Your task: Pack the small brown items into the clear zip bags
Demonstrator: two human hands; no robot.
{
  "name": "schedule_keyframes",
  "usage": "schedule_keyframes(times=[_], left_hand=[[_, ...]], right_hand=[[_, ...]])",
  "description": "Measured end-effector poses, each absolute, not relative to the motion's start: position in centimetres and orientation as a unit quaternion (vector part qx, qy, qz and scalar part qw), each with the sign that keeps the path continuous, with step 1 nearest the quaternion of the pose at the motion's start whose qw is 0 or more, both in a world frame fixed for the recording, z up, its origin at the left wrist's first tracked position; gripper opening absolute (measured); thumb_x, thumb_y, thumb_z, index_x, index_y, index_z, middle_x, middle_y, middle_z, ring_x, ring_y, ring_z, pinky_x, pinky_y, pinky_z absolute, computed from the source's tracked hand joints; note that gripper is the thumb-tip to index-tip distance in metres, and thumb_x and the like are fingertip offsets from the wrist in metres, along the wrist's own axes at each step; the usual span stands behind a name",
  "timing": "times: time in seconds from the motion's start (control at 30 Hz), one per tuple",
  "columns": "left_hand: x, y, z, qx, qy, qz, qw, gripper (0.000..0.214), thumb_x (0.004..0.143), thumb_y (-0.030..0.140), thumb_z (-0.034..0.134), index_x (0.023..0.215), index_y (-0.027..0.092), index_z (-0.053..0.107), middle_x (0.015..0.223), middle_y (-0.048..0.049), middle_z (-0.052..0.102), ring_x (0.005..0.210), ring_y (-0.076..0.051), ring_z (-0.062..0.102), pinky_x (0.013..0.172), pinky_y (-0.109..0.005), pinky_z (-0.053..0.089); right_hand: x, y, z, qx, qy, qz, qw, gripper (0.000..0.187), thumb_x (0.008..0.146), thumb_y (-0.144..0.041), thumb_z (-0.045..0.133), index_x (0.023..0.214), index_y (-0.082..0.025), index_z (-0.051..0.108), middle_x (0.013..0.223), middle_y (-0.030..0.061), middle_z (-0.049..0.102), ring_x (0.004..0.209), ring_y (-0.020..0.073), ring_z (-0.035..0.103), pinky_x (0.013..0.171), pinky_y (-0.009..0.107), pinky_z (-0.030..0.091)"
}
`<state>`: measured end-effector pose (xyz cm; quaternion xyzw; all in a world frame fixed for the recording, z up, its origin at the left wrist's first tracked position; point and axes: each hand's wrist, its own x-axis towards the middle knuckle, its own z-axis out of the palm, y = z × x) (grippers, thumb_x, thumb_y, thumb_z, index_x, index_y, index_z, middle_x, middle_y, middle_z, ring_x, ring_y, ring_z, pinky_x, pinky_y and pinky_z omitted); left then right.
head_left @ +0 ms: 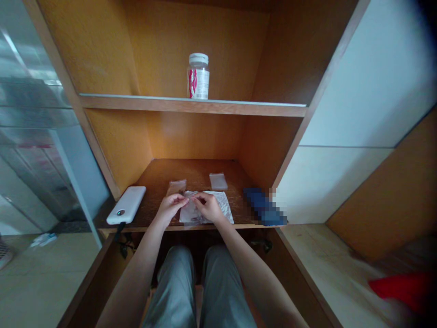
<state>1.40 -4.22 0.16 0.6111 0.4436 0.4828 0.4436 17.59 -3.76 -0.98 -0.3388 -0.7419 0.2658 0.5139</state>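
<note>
Both my hands meet over a crumpled white sheet on the lower shelf, close to its front edge. The fingertips of my left hand are pinched together at the sheet's left side. My right hand pinches too, its fingertips a small gap from the left ones. Whatever lies between the fingers is too small to make out. A clear plastic bag lies just beyond my left hand. Farther back, a small translucent zip bag rests flat on the wood. Small dark marks or bits show on the sheet under my hands.
On the shelf's left end lies a white phone-like device with a dark cable. A dark blue item, partly blurred out, lies at the right end. A lidded jar stands on the upper shelf. My knees are under the shelf edge.
</note>
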Motion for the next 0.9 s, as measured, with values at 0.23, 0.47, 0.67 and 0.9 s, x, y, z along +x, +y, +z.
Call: schedule_keyframes(times=[0.23, 0.47, 0.67, 0.9], left_hand=[[1.1, -3.5, -0.8, 0.571, 0.422, 0.515, 0.48, 0.029, 0.066, 0.04, 0.064, 0.079, 0.013, 0.064, 0.072, -0.0042, 0.065, 0.067, -0.016, 0.059, 0.068, -0.028, 0.043], [0.9, -3.5, -1.0, 0.584, 0.433, 0.51, 0.46, 0.025, 0.067, 0.037, 0.064, 0.068, 0.013, 0.063, 0.064, -0.0029, 0.063, 0.063, -0.014, 0.057, 0.063, -0.025, 0.041], [1.0, -3.7, -0.8, 0.581, 0.439, 0.502, 0.467, 0.025, 0.066, 0.037, 0.065, 0.07, 0.013, 0.065, 0.065, -0.0034, 0.064, 0.062, -0.014, 0.057, 0.062, -0.025, 0.041], [1.3, -3.9, -0.2, 0.573, 0.439, 0.508, 0.47, 0.029, 0.063, 0.039, 0.066, 0.077, 0.014, 0.065, 0.07, -0.0043, 0.066, 0.065, -0.016, 0.059, 0.065, -0.027, 0.044]], right_hand=[[17.6, -3.5, -1.1, -0.364, -0.73, 0.245, 0.524, 0.027, 0.084, -0.034, 0.043, 0.085, -0.017, 0.064, 0.074, 0.0047, 0.066, 0.066, 0.0146, 0.059, 0.06, 0.023, 0.044], [17.6, -3.7, -1.1, -0.376, -0.736, 0.216, 0.52, 0.026, 0.084, -0.03, 0.042, 0.083, -0.017, 0.064, 0.068, 0.0041, 0.064, 0.061, 0.014, 0.057, 0.057, 0.022, 0.042], [17.6, -3.5, -1.2, -0.399, -0.724, 0.199, 0.526, 0.024, 0.084, -0.028, 0.041, 0.079, -0.016, 0.062, 0.063, 0.0036, 0.062, 0.055, 0.0128, 0.054, 0.052, 0.021, 0.039], [17.6, -3.4, -1.1, -0.408, -0.696, 0.211, 0.552, 0.025, 0.084, -0.032, 0.042, 0.073, -0.017, 0.059, 0.059, 0.0023, 0.059, 0.052, 0.0123, 0.052, 0.049, 0.022, 0.038]])
